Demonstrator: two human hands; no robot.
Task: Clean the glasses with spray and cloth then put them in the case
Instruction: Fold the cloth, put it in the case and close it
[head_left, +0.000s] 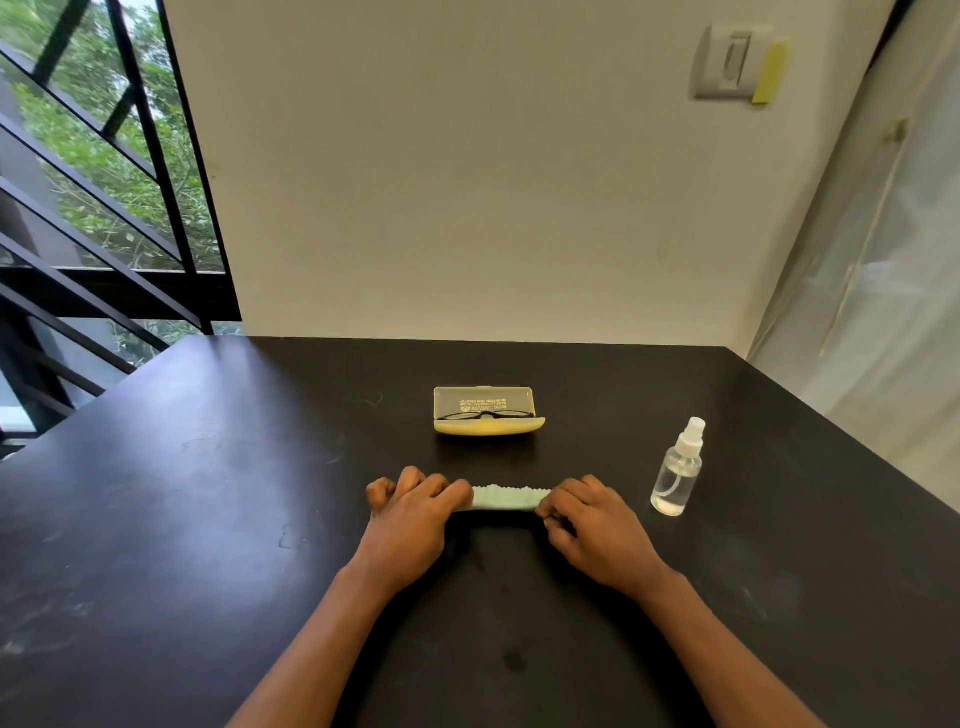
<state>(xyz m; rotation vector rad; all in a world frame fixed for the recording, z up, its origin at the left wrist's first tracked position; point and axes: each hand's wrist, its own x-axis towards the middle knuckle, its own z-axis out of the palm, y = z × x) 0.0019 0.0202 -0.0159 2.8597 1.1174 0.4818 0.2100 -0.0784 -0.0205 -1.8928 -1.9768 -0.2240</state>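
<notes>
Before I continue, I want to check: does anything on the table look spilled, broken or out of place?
Nothing stands out. The spray bottle stands upright, and the case lies open with the glasses inside.

We see dark-framed glasses (485, 414) lying in the open yellow case (488, 426), a folded pale-green cloth (511, 499) nearer us, and a clear spray bottle (678, 470) upright at right.

Table (208, 519) matt black, scuffed; case (488, 415) translucent yellow plastic; spray bottle (678, 475) clear plastic; cloth (511, 499) pale green, zigzag-edged.
</notes>
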